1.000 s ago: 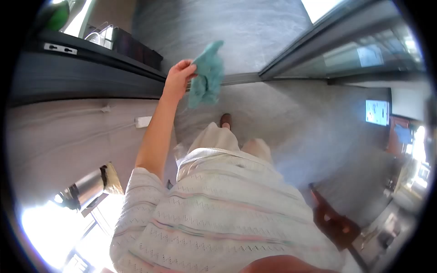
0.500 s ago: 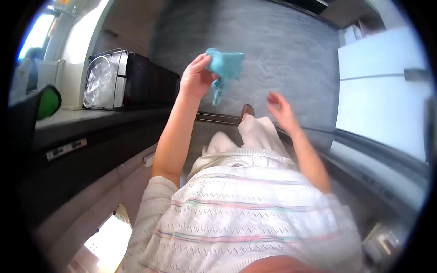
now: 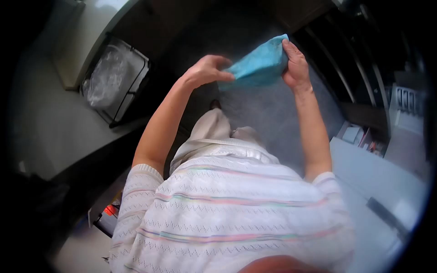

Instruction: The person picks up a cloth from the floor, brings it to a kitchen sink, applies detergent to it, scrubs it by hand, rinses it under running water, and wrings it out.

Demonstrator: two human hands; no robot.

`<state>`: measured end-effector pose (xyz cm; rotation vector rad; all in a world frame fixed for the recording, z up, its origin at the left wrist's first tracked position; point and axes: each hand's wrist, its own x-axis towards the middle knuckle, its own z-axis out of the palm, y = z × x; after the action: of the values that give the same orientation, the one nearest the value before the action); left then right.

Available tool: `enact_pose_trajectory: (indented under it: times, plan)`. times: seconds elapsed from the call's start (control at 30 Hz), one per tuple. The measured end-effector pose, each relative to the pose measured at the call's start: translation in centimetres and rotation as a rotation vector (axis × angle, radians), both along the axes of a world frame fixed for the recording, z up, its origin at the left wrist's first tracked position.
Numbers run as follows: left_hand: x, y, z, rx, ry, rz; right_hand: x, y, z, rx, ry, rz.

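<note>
A light blue cloth (image 3: pixel 260 65) is stretched out between my two hands, above the grey floor. My right hand (image 3: pixel 297 66) pinches its right end, with the thumb near the top corner. At the cloth's left end, my left hand (image 3: pixel 208 71) has thumb and fingers closed on the edge. That edge looks a little blurred. Both arms reach forward, away from my striped white knit top.
To the left a wire rack (image 3: pixel 132 91) with a clear plastic bag (image 3: pixel 107 75) stands on the counter (image 3: pixel 59 132). A white cabinet or fridge front (image 3: pixel 382 182) with a dark handle is at right. Dark cabinetry (image 3: pixel 350 59) lies ahead on the right.
My right hand, free before, has come up and taken hold of the cloth. The cloth went from hanging crumpled in my left hand to spread between both hands. The view has turned right.
</note>
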<state>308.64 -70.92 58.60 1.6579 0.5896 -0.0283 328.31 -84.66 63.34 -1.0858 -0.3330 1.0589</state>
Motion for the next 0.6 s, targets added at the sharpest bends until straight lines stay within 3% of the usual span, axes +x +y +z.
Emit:
enact_pose_trajectory:
  times: [0.07, 0.13, 0.3, 0.47, 0.6]
  plan:
    - [3.5, 3.4, -0.2, 0.114, 0.073, -0.097, 2.2, 3.6, 2.0, -0.082, -0.062, -0.103]
    - [6.4, 6.2, 1.8, 0.176, 0.180, -0.193, 5.3, 5.5, 1.9, -0.002, -0.016, -0.109]
    - [12.1, 12.3, 0.7, 0.290, 0.126, -0.111, 13.5, 10.1, 0.8, 0.058, 0.024, -0.027]
    - [17.2, 18.8, -2.3, -0.185, -0.061, 0.078, 22.4, 18.9, 0.1, 0.050, 0.080, 0.084]
    - [19.8, 23.5, -1.1, -0.253, -0.183, 0.239, 27.3, 28.4, 3.5, 0.027, 0.067, 0.203]
